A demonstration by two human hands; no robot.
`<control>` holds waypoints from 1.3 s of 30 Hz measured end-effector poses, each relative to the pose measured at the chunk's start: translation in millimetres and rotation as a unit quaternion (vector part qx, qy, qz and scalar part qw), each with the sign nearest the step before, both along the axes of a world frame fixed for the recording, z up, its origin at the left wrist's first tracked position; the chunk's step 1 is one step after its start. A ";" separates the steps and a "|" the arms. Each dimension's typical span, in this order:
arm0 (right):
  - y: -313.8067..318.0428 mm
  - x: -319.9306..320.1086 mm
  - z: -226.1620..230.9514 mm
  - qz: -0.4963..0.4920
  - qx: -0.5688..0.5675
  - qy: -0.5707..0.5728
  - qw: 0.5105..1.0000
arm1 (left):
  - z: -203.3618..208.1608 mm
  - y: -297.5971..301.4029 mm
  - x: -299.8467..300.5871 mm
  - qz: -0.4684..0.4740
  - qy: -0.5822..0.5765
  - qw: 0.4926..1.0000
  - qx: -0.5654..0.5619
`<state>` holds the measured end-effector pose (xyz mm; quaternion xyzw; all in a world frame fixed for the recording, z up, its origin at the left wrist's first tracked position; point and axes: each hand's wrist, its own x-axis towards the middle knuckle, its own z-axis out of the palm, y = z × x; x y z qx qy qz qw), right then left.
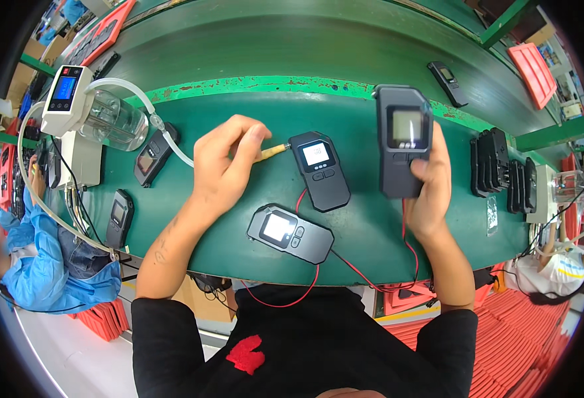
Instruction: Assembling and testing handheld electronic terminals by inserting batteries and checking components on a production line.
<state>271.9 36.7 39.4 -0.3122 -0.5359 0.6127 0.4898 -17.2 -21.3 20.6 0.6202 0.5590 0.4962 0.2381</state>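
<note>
The left hand pinches a short tan tube tip, fingers closed on it, pushed against the top of a black handheld meter with a lit screen lying flat on the green bench top. At three o'clock from that meter, the right hand grips a second, larger black meter upright, thumb on its front. At six o'clock lies a third black meter with red and black leads. At nine o'clock, a clear hose runs to a clear jar under a white box with a blue display. At three o'clock stand stacked black casings.
</note>
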 end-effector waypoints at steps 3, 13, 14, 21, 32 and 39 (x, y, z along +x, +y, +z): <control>13.7 -2.1 -8.5 -0.042 -0.002 -0.035 0.999 | -15.0 11.9 -3.1 0.035 0.094 0.994 0.039; 26.9 -3.2 -30.0 -0.039 0.131 -0.344 0.929 | -24.9 14.6 8.9 -0.008 0.263 0.961 0.081; 28.0 -3.7 -31.8 -0.039 0.131 -0.344 0.929 | -23.6 14.0 8.8 -0.016 0.268 0.960 0.075; 30.8 -5.5 -39.7 -0.034 0.143 -0.353 0.924 | -21.4 12.7 7.8 -0.030 0.290 0.954 0.067; 30.8 -5.9 -43.0 -0.032 0.143 -0.346 0.927 | -21.4 11.6 8.6 -0.038 0.324 0.943 0.062; 29.3 -7.6 -41.3 -0.031 0.115 -0.348 0.930 | -22.3 14.5 9.0 -0.037 0.326 0.943 0.061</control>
